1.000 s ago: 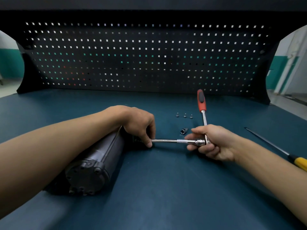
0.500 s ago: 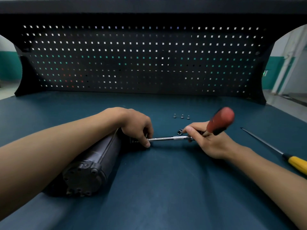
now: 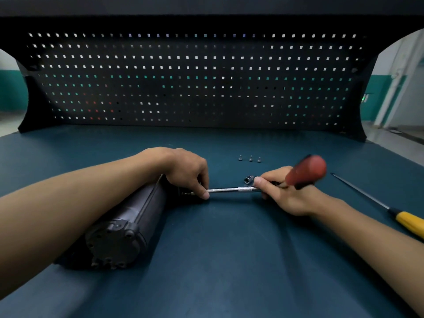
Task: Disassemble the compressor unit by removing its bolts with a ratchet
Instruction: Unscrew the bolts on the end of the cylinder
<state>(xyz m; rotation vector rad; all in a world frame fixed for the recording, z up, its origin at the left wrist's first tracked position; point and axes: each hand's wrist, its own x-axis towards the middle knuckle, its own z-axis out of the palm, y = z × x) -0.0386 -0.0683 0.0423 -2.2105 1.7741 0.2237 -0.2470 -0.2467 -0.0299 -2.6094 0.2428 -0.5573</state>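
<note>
While the compressor unit point(image 3: 128, 216) lies on its side at the left, the left hand point(image 3: 185, 171) curls over its far end and pinches the extension bar point(image 3: 229, 190) at the bolt. The right hand point(image 3: 289, 198) grips the ratchet point(image 3: 307, 169), whose red handle pointed far a second ago and now blurs rightward, so I'd guess another bolt's backing out. Three bolts point(image 3: 250, 158) already sit beyond.

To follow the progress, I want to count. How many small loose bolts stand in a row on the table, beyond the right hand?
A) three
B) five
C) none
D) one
A: three bolts stand side by side on the table, just beyond the right hand.
</note>
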